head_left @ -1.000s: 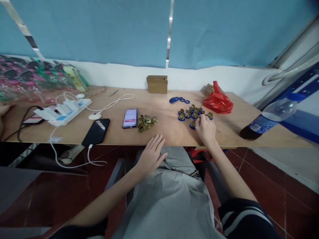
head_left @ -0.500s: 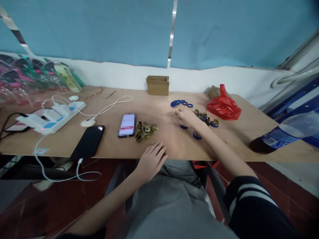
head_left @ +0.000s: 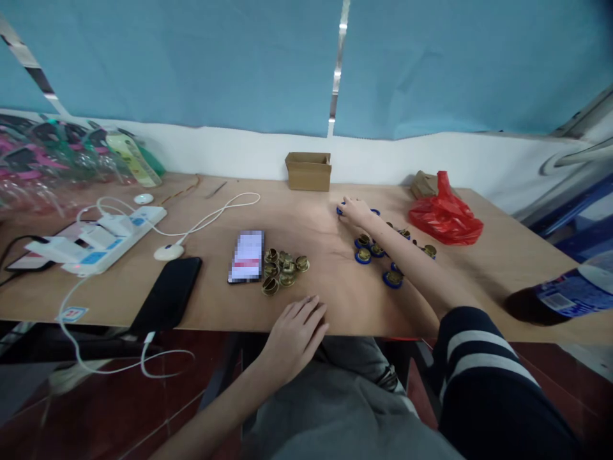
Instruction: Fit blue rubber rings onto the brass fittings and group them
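In the head view, the right hand [head_left: 355,212] is partly covering blue rings [head_left: 340,210] right of the box [head_left: 309,174], grip too hidden to tell, bare caps [head_left: 287,278] are lying before the box and ringed caps [head_left: 363,255] front-right, probably for easy reach, while the left hand [head_left: 293,335], fingers apart, is resting well in front.

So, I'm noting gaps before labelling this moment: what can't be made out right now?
All in the head view:
Right hand: its grip on the blue rings is too small to tell.
Brass-coloured pieces: some partly hidden by the right forearm.
Lit phone: screen pixelated.
Drink bottle: top cut off by the right edge.
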Motion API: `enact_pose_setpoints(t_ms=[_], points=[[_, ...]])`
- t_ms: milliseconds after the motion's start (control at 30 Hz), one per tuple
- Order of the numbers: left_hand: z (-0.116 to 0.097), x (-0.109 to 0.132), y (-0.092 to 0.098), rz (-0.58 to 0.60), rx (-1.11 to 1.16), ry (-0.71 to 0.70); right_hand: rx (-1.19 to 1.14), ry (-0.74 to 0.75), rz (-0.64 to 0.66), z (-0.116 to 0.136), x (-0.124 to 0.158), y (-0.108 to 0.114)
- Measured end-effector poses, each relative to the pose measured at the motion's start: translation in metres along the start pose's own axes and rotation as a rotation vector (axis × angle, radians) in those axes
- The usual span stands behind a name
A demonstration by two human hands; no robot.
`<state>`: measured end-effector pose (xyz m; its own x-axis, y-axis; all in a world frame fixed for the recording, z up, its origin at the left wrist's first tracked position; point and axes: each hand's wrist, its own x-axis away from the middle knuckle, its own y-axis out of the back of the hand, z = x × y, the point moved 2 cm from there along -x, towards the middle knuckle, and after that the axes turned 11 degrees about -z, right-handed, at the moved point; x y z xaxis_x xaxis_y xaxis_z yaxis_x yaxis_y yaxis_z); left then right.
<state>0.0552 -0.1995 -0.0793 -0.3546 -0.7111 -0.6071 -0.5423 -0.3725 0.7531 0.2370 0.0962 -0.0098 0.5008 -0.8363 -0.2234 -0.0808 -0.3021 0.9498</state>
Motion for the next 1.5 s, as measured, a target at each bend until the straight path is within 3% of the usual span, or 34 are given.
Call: enact_pose_setpoints(t_ms=[200, 400, 567, 700, 800, 933, 1067, 1100, 1233, 1300, 1500], points=[[0.007, -0.004, 0.007, -0.017, 0.068, 0.013, -0.090, 0.010, -0.086, 0.014, 0.029, 0.042], [0.043, -0.035, 0.013, -0.182, -0.076, 0.036, -0.240, 0.148, -0.136, 0.053, 0.120, 0.073], [0.072, -0.079, -0.004, -0.110, -0.254, 0.111, -0.222, 0.150, -0.027, 0.081, 0.199, 0.070], [0.074, -0.095, -0.023, -0.074, -0.232, 0.123, -0.316, 0.055, -0.052, 0.083, 0.234, 0.058], [0.065, -0.100, -0.026, -0.105, -0.206, 0.124, -0.427, -0.100, -0.178, 0.080, 0.248, 0.048], [0.039, -0.096, -0.014, -0.151, -0.146, 0.123, -0.617, -0.339, -0.415, 0.085, 0.263, 0.044], [-0.001, -0.059, -0.003, -0.138, -0.005, 0.157, -0.894, -0.435, -0.565, 0.105, 0.283, 0.049], [-0.011, -0.045, -0.002, -0.122, 0.120, 0.199, -0.964, -0.448, -0.594, 0.111, 0.290, 0.050], [-0.045, 0.010, 0.003, -0.075, 0.519, 0.306, -1.159, -0.381, -0.580, 0.140, 0.314, 0.050], [-0.057, 0.026, 0.006, 0.020, 0.709, 0.389, -1.189, -0.311, -0.544, 0.151, 0.322, 0.050], [-0.074, 0.031, 0.018, 0.188, 1.025, 0.727, -1.165, -0.251, -0.580, 0.158, 0.335, 0.055]])
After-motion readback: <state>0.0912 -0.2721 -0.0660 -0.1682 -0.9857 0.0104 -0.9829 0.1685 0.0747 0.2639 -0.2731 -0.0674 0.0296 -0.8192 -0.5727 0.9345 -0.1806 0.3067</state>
